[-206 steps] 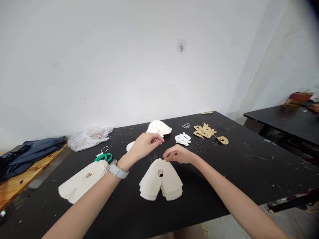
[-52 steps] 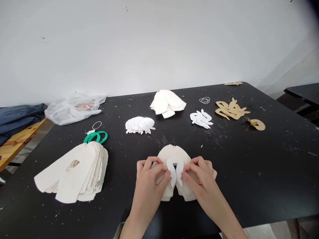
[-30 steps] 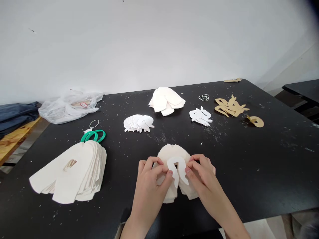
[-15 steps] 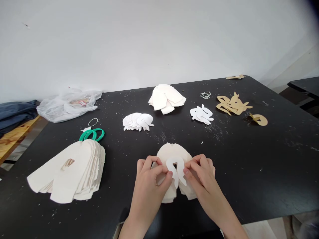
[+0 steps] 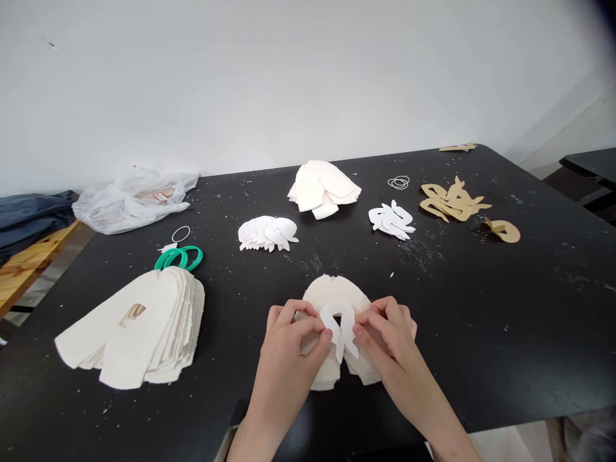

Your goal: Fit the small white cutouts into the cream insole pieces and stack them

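Observation:
A cream, arch-shaped sheet (image 5: 337,289) lies flat on the black table in front of me. On top of it, around its central hole, rests a small white horseshoe-shaped piece (image 5: 349,321). My left hand (image 5: 293,353) pinches the left edge of this white piece between thumb and fingers. From the other side my right hand (image 5: 392,346) grips its right edge the same way. Both palms hide the sides of the cream sheet.
A thick stack of cream sheets (image 5: 129,340) lies left, with green rings (image 5: 194,258) behind. Farther back are white cutouts (image 5: 267,232), more white cutouts (image 5: 392,220), a cream pile (image 5: 323,188), tan cutouts (image 5: 452,200) and a plastic bag (image 5: 128,202).

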`<state>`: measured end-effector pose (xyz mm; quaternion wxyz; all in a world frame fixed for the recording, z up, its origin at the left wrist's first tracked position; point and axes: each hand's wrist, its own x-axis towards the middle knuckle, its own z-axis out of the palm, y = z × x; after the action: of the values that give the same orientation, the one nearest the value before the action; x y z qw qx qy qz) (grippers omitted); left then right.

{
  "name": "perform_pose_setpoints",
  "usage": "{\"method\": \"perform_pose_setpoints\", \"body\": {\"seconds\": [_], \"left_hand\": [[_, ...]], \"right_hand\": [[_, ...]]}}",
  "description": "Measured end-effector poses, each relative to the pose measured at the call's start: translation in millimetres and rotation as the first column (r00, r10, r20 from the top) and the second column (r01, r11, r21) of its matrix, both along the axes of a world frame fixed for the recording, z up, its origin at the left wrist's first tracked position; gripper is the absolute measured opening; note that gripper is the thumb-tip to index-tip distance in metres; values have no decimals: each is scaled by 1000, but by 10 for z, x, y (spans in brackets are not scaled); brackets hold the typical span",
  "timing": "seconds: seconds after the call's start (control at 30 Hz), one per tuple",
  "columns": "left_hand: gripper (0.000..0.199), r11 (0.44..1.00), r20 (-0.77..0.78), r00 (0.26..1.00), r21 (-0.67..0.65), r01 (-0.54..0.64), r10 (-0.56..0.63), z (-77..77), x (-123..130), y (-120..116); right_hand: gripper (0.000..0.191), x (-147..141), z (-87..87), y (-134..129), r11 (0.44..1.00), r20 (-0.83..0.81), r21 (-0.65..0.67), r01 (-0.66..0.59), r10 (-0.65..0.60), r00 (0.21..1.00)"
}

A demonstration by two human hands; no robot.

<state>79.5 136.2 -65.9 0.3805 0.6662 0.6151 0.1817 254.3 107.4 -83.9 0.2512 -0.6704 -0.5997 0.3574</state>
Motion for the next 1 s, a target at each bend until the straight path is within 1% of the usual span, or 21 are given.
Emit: {"method": "perform_pose_setpoints", "body": {"seconds": [0.13,0.43,0.7,0.83,1.0], "left_hand": [[25,1000,-3,1000,26,6,-6,-17,-3,-3],[23,998,-25,999,57,22,-20,-38,-10,1],[19,989,-92,996,145,13,1,-48,-9,-31],[19,984,-105,994,177,12,6,-57,0,-34],[19,986,-108,994,166,1,18,-69,4,-21]], "right_hand": [[32,-3,-50,-15,999,24,48,10,-11,1000],[25,-30,-86,-25,990,85,136,33,-44,995],[25,-36,-112,-65,990,27,120,72,-75,997],[26,-60,-99,-59,984,50,157,81,-90,995],[25,-58,-100,-45,980,90,182,76,-94,991]]}}
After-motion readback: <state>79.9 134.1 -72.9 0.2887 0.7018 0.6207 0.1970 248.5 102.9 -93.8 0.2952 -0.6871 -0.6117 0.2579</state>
